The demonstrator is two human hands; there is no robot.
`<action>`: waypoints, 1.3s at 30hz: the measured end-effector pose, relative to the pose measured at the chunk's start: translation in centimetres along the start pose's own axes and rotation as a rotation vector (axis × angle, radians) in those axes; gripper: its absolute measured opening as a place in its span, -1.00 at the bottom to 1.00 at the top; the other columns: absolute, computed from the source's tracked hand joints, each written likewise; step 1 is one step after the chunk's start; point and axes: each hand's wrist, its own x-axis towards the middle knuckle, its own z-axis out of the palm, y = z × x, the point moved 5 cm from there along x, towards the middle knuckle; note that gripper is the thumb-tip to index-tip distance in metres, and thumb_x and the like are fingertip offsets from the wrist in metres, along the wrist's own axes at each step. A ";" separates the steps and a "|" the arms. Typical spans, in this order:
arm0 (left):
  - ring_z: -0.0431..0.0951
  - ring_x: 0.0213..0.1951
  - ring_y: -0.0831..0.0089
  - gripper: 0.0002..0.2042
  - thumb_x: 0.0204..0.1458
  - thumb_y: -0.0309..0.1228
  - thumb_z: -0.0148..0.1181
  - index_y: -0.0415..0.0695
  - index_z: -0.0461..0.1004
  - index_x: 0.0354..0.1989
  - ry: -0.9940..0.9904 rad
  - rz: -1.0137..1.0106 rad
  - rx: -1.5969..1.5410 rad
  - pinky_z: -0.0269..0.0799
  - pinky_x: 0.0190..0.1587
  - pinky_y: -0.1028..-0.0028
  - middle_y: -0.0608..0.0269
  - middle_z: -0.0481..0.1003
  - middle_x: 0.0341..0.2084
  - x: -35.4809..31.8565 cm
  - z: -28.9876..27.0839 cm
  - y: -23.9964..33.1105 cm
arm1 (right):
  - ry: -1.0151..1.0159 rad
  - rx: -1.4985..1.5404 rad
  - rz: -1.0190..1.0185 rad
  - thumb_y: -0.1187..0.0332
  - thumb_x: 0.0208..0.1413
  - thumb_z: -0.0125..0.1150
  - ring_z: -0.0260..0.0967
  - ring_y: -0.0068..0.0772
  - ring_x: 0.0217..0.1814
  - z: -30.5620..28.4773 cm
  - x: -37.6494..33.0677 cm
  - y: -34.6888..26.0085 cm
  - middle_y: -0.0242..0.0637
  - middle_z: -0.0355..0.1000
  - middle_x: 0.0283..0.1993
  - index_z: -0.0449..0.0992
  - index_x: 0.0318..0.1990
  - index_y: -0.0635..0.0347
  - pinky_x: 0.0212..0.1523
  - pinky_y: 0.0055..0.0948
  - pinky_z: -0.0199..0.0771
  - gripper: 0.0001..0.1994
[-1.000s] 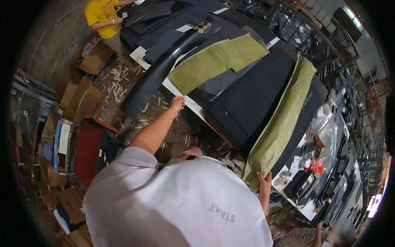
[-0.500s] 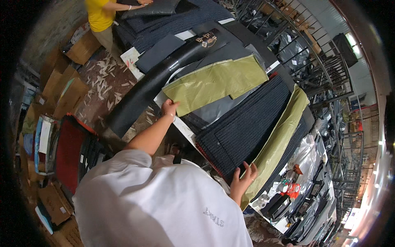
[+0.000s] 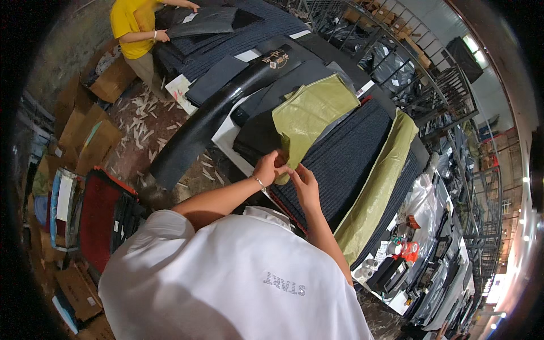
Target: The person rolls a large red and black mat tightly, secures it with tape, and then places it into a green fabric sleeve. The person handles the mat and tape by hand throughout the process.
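A yellow-green woven plastic sack [image 3: 314, 110] lies across the bench, its near end gathered and bunched. My left hand [image 3: 267, 169] is closed on that gathered end. My right hand [image 3: 305, 181] meets it there, thumb and fingers pinching the same end of the sack. Just right of my hands lies a stack of dark ribbed mats [image 3: 345, 156] with a red edge. A second yellow-green sack [image 3: 377, 195], folded into a long strip, rests on the right part of the mats. Dark flat sheets [image 3: 258, 136] lie partly under the first sack.
A long black roll [image 3: 198, 133] slants off the bench's left side. Cardboard boxes [image 3: 90, 127] and red mats [image 3: 102, 226] stand at left. Far left, a person in yellow [image 3: 135, 28] handles a black sheet [image 3: 207, 22]. Tape rolls [image 3: 408, 249] lie at right; metal racks [image 3: 436, 85] stand beyond.
My right hand has left the folded sack and joined my left at the first sack. That sack's near end has been drawn right and bunched. The other person's hands have shifted.
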 end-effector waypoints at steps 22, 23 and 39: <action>0.38 -0.43 0.71 -0.78 0.18 -0.36 0.40 -0.12 0.48 -0.42 -0.073 -0.104 -0.174 0.33 -0.39 0.54 0.44 0.47 -0.51 -11.5 0.4 -6.0 | -0.112 0.220 0.060 0.44 0.35 0.13 0.20 -0.68 -0.39 -10.3 -3.8 12.4 -0.56 0.34 -0.42 0.46 -0.36 0.15 -0.33 -0.58 0.20 -0.83; 0.47 -0.36 0.70 -0.82 0.19 -0.34 0.39 -0.14 0.52 -0.31 -0.155 -0.099 -0.222 0.43 -0.29 0.56 0.42 0.55 -0.41 -11.9 0.9 -5.3 | -0.115 0.228 0.018 0.44 0.36 0.11 0.22 -0.69 -0.36 -10.1 -4.2 13.0 -0.55 0.35 -0.39 0.47 -0.33 0.16 -0.31 -0.58 0.22 -0.85; -0.10 0.54 -0.06 0.30 -0.23 0.13 0.59 0.02 -0.23 0.60 0.139 -0.500 1.001 -0.04 0.47 -0.10 -0.06 -0.07 0.54 13.2 -24.3 -15.7 | 0.516 0.672 0.263 0.35 0.33 0.12 0.57 -0.26 -0.09 -16.6 -7.8 14.7 -0.22 0.59 -0.09 0.56 0.00 0.25 -0.07 -0.25 0.60 -0.78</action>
